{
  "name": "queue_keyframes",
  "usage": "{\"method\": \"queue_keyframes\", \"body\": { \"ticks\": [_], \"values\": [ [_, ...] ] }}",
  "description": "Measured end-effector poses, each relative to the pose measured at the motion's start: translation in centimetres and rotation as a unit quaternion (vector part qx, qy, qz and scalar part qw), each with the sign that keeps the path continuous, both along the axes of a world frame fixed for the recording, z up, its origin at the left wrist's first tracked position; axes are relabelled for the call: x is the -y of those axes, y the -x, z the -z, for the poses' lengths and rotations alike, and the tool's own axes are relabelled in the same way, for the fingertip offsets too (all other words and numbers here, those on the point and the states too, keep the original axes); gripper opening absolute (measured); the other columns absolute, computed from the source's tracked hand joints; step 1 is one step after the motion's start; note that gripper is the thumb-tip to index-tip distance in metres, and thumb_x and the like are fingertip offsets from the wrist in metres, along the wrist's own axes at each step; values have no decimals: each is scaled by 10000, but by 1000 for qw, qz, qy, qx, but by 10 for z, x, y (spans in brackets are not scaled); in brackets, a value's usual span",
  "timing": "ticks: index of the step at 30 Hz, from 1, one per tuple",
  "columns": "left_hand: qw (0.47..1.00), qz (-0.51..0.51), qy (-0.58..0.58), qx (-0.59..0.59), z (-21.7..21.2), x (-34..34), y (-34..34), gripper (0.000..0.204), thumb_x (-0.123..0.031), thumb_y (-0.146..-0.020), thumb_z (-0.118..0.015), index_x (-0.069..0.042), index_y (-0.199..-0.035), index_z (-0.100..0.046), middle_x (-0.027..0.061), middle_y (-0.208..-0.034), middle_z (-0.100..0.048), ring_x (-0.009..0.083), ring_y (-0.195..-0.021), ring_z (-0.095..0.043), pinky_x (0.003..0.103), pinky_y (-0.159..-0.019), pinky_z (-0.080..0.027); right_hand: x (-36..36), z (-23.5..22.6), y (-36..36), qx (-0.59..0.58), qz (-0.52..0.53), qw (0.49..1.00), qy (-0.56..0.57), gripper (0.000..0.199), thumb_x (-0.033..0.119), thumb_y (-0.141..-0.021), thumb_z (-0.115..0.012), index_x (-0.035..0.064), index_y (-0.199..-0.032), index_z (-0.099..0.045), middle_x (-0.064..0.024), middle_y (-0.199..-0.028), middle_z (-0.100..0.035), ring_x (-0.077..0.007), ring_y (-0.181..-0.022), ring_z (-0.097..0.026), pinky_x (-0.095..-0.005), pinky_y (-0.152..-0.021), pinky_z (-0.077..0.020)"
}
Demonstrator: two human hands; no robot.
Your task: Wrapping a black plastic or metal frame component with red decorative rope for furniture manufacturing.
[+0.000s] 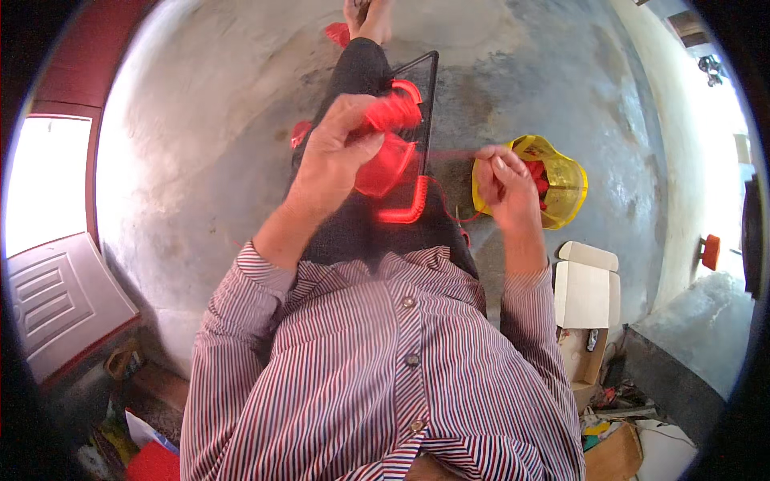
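Note:
My left hand (337,152) is closed on a bright red bundle of cord (395,113), blurred by motion, over my lap. My right hand (509,184) is raised to its right with the fingers curled together. A blurred red strand (453,153) runs between the two hands. Under them, a black metal frame (433,96) rests on my legs. Red cord is wound tightly round its near corner (415,204), and a red curved part (411,90) shows at its far side. A translucent red piece (387,167) hangs below my left hand; its kind I cannot tell.
On the floor at right stands a yellow container (576,188) with red material inside. An opened cardboard box (588,293) lies near my right elbow. More red pieces (338,33) are beside my foot. A white panelled board (68,301) leans at left.

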State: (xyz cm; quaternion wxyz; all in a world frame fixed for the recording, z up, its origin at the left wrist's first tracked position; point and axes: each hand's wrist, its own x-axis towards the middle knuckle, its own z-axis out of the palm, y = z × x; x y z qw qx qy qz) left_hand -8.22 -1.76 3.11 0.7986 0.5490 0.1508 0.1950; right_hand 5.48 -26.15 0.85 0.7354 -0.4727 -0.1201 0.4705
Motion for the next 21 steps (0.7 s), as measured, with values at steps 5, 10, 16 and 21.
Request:
{"method": "queue_keyframes", "body": {
  "ticks": [5, 10, 16, 21],
  "values": [
    [760, 225, -603, -93, 51, -5, -4, 296, -17, -700, -615, 0, -994, -639, 126, -947, -599, 296, -878, -586, 350, -800, -485, -35, 30, -5, 485, -143, 846, 172, 313, 234, -775, -689, 17, -992, -626, -106, -864, -601, -216, -773, -611, -323, -685, -494],
    [831, 111, -539, -84, 23, 20, -6, 185, -29, -706, -639, -14, -891, -640, 122, -913, -606, 300, -830, -588, 354, -798, -489, -45, 29, 9, 586, -112, 774, 213, 284, 182, -738, -726, 0, -929, -619, -164, -1078, -596, -253, -929, -623, -349, -789, -511],
    [946, -85, 163, 267, 99, -123, -227, 141, -197, -896, -515, -88, -813, -484, 5, -685, -408, 139, -638, -411, 289, -589, -355, -10, 6, -1, 222, 17, 945, 241, 144, 98, -791, -701, 14, -887, -634, -16, -833, -638, -72, -711, -567, -227, -590, -464],
    [900, -9, 293, 324, 168, -159, -309, 200, -229, -933, -472, -99, -797, -402, -22, -694, -324, 112, -598, -343, 300, -555, -311, -6, 16, 11, 194, -22, 950, 245, 175, 129, -805, -706, 23, -921, -629, -3, -816, -633, -37, -658, -535, -204, -567, -432]
  ]
}}
